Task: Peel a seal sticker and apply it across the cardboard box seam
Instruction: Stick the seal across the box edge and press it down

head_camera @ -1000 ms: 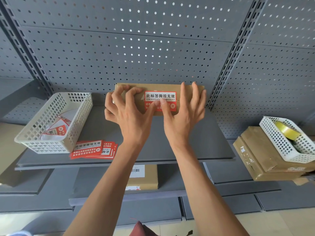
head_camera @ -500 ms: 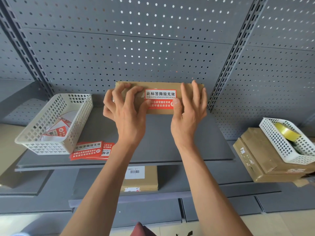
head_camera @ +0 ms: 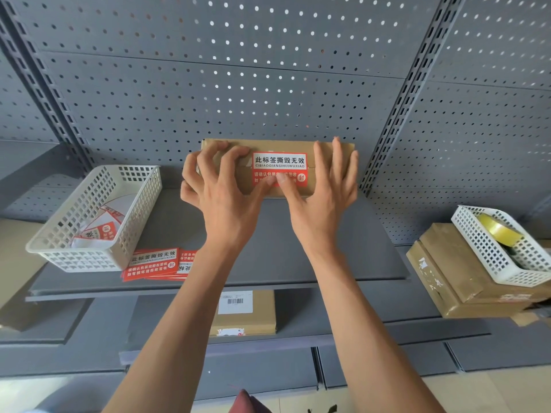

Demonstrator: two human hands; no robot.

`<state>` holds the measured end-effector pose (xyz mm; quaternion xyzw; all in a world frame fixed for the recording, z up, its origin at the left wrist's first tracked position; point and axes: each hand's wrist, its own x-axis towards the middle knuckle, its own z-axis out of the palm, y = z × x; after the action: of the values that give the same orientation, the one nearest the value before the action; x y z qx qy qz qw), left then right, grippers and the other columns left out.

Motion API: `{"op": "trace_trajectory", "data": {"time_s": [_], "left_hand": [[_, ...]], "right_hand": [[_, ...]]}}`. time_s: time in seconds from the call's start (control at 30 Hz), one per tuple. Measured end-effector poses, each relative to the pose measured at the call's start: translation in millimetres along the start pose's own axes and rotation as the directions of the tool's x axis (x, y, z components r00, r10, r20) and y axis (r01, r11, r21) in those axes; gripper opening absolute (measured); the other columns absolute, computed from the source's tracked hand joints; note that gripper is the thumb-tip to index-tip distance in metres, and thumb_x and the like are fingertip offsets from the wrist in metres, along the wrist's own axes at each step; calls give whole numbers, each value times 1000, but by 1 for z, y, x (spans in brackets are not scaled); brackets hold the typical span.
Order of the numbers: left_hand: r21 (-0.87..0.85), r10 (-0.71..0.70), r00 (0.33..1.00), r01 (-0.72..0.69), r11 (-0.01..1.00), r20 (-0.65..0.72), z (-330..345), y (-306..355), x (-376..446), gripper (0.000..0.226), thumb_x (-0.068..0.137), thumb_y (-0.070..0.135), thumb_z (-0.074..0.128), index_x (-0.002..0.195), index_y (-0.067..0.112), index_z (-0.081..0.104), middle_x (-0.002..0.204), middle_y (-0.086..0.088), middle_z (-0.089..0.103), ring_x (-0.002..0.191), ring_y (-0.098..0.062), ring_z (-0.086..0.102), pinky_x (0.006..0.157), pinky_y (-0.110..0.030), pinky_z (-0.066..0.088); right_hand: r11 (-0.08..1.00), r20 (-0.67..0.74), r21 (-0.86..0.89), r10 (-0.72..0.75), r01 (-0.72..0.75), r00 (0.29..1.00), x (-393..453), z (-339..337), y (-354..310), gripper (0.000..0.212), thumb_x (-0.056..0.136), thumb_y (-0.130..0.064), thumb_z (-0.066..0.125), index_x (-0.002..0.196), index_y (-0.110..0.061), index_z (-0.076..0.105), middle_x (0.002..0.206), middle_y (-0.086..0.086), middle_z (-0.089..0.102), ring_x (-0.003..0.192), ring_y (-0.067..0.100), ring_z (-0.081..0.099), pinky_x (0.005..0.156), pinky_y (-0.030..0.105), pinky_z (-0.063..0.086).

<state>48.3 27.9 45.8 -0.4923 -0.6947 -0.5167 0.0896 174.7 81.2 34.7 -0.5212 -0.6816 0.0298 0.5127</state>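
A brown cardboard box (head_camera: 307,146) stands at the back of the grey shelf (head_camera: 343,251), against the pegboard. A red and white seal sticker (head_camera: 279,162) lies across its seam, folded over the top front edge. My left hand (head_camera: 222,193) rests on the box's left part with curled fingers, its thumb on the sticker's lower red half. My right hand (head_camera: 323,192) lies flat on the box's right part, its thumb pressed on the same red half beside the left thumb.
A white basket (head_camera: 89,257) with peeled backing papers sits at the shelf's left. A stack of red seal stickers (head_camera: 153,263) lies in front of it. Right, on other boxes (head_camera: 447,281), a second basket (head_camera: 489,254) holds a tape roll (head_camera: 496,229). A labelled box (head_camera: 244,320) lies below.
Both thumbs have come back together at the middle of the sticker's red lower half, after spreading apart to its left and right ends half a second ago. The box has not moved.
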Motion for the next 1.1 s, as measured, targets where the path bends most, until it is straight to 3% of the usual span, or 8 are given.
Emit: {"op": "trace_trajectory", "data": {"time_s": [0.33, 0.53, 0.73, 0.83, 0.9, 1.0, 1.1], "left_hand": [[-38, 26, 999, -25, 999, 27, -3, -8, 2, 43, 86, 50, 71, 125, 37, 61, 144, 10, 42, 140, -32, 26, 106, -56, 26], [-66, 52, 997, -49, 997, 51, -6, -12, 1, 37, 90, 39, 69, 127, 37, 61, 144, 12, 40, 139, -28, 23, 104, -47, 23], [-89, 37, 996, -30, 996, 77, -11, -11, 1, 37, 88, 29, 65, 125, 36, 63, 144, 12, 41, 139, -29, 23, 107, -53, 26], [-81, -71, 997, 74, 994, 44, -11, 4, 3, 26, 89, 49, 62, 111, 36, 62, 137, 13, 42, 137, -26, 25, 107, -50, 27], [-46, -143, 990, 143, 989, 8, -7, 15, 6, 32, 87, 59, 59, 104, 32, 60, 134, 7, 43, 135, -26, 27, 105, -49, 27], [-10, -188, 981, 188, 982, -55, 3, 24, 9, 43, 84, 66, 61, 100, 26, 58, 129, 1, 45, 133, -29, 31, 102, -49, 27], [14, -204, 972, 207, 978, -113, 12, 26, 10, 52, 82, 72, 62, 99, 23, 58, 128, -2, 46, 133, -31, 34, 101, -52, 28]], "right_hand": [[995, -20, 95, -33, 34, 999, 2, -1, 11, 60, 94, -50, 59, 147, -25, 49, 164, -1, 30, 154, 27, 14, 115, 35, 9], [988, -32, 143, -53, 57, 998, 2, -3, 15, 48, 99, -36, 58, 144, -22, 52, 162, 1, 34, 153, 30, 17, 115, 31, 11], [982, -62, 172, -65, 75, 996, 2, -7, 16, 41, 97, -16, 54, 138, -17, 59, 158, 4, 41, 151, 31, 23, 117, 38, 19], [978, -111, 206, 7, 16, 994, 4, -8, 7, 31, 95, -27, 59, 124, -19, 68, 152, -1, 49, 147, 28, 30, 114, 38, 23], [980, -152, 192, 70, -40, 986, 7, -6, -6, 29, 91, -40, 64, 111, -19, 70, 146, -5, 53, 142, 27, 36, 109, 42, 29], [990, -189, 82, 126, -112, 974, 13, 0, -22, 47, 81, -60, 66, 103, -18, 64, 140, -5, 54, 138, 26, 39, 99, 42, 30], [988, -240, 26, 151, -150, 959, 17, 6, -29, 55, 75, -65, 68, 101, -17, 58, 138, -2, 54, 136, 29, 41, 97, 45, 32]]}}
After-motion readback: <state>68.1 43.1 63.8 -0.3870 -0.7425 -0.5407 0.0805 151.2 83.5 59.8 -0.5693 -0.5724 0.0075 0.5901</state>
